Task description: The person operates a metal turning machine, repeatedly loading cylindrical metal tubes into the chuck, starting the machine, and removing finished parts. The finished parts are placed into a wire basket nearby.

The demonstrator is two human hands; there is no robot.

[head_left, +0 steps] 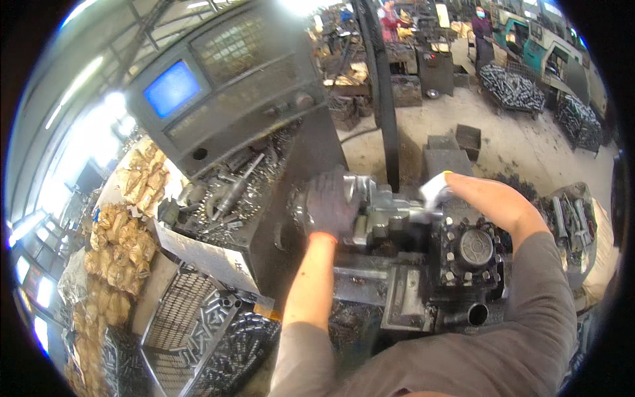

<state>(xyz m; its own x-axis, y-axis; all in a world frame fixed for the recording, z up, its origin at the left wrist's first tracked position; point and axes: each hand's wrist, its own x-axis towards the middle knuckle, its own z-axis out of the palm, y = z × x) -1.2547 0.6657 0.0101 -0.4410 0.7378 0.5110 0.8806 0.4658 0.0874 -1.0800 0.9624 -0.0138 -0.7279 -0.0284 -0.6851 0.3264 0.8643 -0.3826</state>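
Observation:
My left hand (pixel 330 203), in a dark work glove with an orange cuff, lies over the chuck end of a metal lathe. It covers most of the chuck, and its fingertips are blurred, so its grip is hidden. My right hand (pixel 434 190), in a white glove, is motion-blurred beside the bright metal parts (pixel 392 201) to the right of the chuck. Whether it holds anything does not show. Below my right forearm sits the black tool post (pixel 466 258), with bolts around a round cap. A short open tube (pixel 477 314) juts out under it.
A control panel with a blue screen (pixel 171 88) stands at left. Metal chips and tools, including a long rod-like tool (pixel 233 193), cover the ledge below. Wire baskets (pixel 173 317) hold metal tubes at lower left. A dark upright post (pixel 382 109) rises behind the lathe. People stand farther back.

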